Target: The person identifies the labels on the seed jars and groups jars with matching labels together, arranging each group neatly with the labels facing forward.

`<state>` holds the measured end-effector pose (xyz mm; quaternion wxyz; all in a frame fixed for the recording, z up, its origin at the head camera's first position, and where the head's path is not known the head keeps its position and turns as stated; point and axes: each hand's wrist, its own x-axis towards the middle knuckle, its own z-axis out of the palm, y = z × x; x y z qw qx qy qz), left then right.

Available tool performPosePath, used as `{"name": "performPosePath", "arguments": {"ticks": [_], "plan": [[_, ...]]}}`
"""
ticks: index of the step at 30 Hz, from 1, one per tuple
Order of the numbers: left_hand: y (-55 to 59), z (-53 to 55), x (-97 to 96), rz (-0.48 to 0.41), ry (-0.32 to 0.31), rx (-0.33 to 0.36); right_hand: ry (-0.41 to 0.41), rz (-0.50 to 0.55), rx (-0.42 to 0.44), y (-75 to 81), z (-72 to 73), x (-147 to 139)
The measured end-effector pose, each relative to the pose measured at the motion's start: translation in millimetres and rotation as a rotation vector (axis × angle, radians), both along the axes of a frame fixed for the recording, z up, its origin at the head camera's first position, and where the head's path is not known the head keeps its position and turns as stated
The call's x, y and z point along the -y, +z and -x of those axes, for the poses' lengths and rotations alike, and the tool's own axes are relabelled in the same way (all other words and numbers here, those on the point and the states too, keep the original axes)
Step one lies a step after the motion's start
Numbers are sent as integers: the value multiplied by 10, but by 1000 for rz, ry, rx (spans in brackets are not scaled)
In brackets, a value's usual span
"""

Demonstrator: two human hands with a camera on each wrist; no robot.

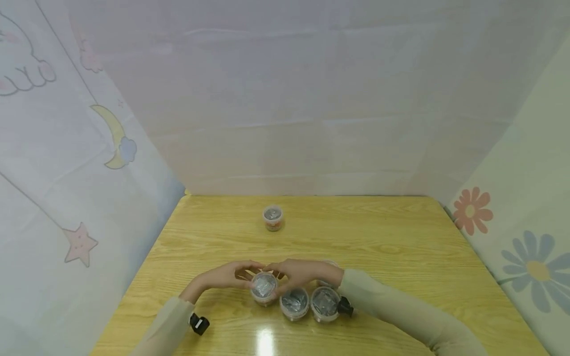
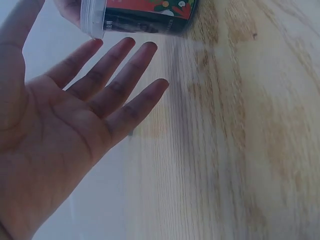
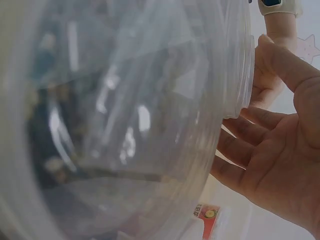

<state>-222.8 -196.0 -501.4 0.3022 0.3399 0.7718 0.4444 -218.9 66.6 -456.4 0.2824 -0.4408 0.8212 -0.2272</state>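
Observation:
A round, clear-lidded jar (image 1: 264, 288) with grey crinkled wrapping on top stands at the left end of a group. My right hand (image 1: 297, 274) holds it, thumb on the near right side and fingers at the far side. On its left is my left hand (image 1: 227, 277), fingers fairly straight and spread; the left wrist view shows this palm (image 2: 55, 130) facing the jar, whose label is red and dark green. Two similar jars, one in the middle (image 1: 294, 302) and one on the right (image 1: 325, 303), stand beside it. Another jar (image 1: 328, 282) is partly hidden by my right wrist.
A single jar (image 1: 273, 218) stands farther back on the wooden table (image 1: 378, 232). Pale printed cloth (image 1: 311, 99) hangs behind the table and along both sides. In the right wrist view, a close jar lid (image 3: 125, 100) fills much of the picture.

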Motion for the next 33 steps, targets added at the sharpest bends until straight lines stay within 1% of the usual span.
{"name": "performPosePath", "arguments": {"ticks": [2,8,10,12,17,24,27,33], "plan": [[11,-24,3,-2,-11,17,-10,-3,-9,-7,-17,-4],[24,-79,-10,3,-39,48,-32,-17,-78,-46,-66,-14],[17,-92,-16,9,-47,46,-35,-18,-90,-56,-81,-16],[8,-103,-18,22,-52,28,-39,-24,-95,-56,-90,-13],[-15,-114,-15,42,-44,-25,-53,-37,-107,-37,-101,-1],[-39,-122,-24,33,-20,-44,-79,-22,-123,-67,-110,17],[-55,-121,-31,29,-2,-39,-94,-14,-112,-83,-115,24],[-92,-112,-20,-14,-7,-9,-83,-2,-99,-95,-110,32]]}}
